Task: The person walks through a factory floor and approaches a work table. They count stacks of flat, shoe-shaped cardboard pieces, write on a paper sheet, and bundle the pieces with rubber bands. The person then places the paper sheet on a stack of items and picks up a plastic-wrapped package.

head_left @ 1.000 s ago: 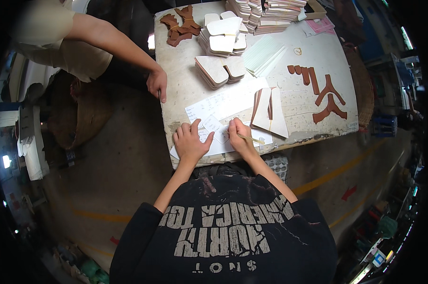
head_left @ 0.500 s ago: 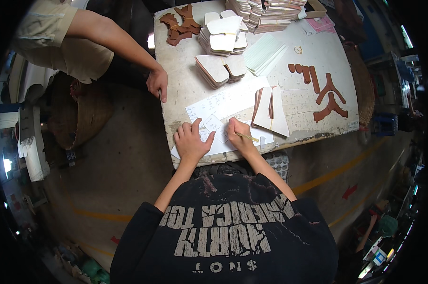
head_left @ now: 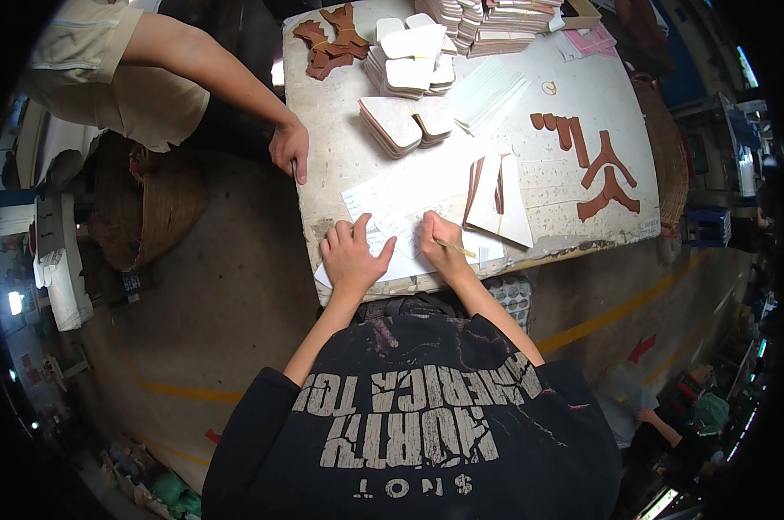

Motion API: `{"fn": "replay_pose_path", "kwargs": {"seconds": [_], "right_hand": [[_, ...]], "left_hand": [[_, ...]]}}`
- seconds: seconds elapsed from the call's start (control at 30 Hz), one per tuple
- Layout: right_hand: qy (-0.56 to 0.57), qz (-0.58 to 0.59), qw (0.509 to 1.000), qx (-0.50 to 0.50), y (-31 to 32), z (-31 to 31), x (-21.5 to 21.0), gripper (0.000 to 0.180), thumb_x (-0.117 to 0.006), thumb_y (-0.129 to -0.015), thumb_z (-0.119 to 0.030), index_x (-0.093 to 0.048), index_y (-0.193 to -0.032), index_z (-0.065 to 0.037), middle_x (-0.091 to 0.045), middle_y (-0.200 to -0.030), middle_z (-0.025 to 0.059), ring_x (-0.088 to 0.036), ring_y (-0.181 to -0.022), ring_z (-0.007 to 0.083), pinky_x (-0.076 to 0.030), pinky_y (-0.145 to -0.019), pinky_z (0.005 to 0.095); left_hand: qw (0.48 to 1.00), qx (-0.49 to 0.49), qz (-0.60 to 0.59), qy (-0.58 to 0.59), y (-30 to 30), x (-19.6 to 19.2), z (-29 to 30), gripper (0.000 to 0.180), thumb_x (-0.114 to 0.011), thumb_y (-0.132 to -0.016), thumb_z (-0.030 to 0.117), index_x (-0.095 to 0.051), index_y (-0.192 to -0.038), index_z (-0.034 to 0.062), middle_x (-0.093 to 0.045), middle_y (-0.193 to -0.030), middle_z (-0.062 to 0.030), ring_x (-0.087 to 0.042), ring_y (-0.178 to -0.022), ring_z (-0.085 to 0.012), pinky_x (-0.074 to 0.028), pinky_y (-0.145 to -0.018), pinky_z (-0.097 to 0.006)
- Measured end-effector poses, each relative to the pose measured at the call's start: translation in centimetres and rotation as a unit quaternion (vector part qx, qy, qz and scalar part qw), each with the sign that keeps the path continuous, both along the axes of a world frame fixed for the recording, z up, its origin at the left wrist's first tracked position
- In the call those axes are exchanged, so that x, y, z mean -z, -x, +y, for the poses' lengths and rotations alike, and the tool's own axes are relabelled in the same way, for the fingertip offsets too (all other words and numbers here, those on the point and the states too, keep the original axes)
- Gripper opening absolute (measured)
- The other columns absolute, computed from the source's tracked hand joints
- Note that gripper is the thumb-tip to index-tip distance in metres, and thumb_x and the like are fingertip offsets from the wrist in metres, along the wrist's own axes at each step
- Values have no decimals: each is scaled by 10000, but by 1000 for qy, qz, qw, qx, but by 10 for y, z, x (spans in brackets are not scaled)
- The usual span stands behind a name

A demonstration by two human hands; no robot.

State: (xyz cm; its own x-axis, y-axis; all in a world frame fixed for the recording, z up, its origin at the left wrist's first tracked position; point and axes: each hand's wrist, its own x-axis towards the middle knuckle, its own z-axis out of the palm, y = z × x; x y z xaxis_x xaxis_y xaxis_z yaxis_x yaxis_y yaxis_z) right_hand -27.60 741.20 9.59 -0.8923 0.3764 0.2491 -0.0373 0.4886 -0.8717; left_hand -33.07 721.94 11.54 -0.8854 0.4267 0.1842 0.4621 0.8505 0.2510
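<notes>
My left hand lies with spread fingers on the white handwritten sheets near the table's front edge. Just right of it, my right hand is closed round a yellowish pen, its tip hidden behind the fingers. Between the two hands sits a small white paper slip on top of the sheets. A rubber-banded bundle of pale, tapered cut pieces with brown edges stands to the right of the right hand.
Stacked pale cut pieces, light green sheets and brown shaped pieces occupy the table's far part. More brown pieces lie at right. Another person's hand rests on the left edge. A wicker basket stands beyond it.
The view has shifted very slightly. My hands keep nearly the same places, with the pen still held. At the lower right, a distant person's arm and a pale sheet or bag have come into sight.
</notes>
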Motion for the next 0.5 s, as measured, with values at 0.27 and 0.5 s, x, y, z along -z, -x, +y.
{"fn": "replay_pose_path", "kwargs": {"seconds": [0.27, 0.5], "right_hand": [[61, -28, 997, 41, -7, -1, -7, 399, -494, -1149, -180, -565, -808, 15, -532, -637, 125, -528, -554, 212, -449, -568, 381], [77, -50, 995, -27, -37, -3, -11, 454, -465, -1166, -245, -562, -801, 6, -543, -641, 106, -517, -580, 200, -456, -600, 375]], "left_hand": [[1000, 2, 30, -7, 1, 1, 0, 655, -794, -835, 597, -671, -1320, 174, -536, -1026, -66, -535, -977, -287, -394, -841, -432], [1000, 4, 23, -11, 1, 3, -1, 656, -794, -839, 593, -669, -1322, 167, -539, -1036, -67, -536, -995, -288, -397, -859, -433]]}}
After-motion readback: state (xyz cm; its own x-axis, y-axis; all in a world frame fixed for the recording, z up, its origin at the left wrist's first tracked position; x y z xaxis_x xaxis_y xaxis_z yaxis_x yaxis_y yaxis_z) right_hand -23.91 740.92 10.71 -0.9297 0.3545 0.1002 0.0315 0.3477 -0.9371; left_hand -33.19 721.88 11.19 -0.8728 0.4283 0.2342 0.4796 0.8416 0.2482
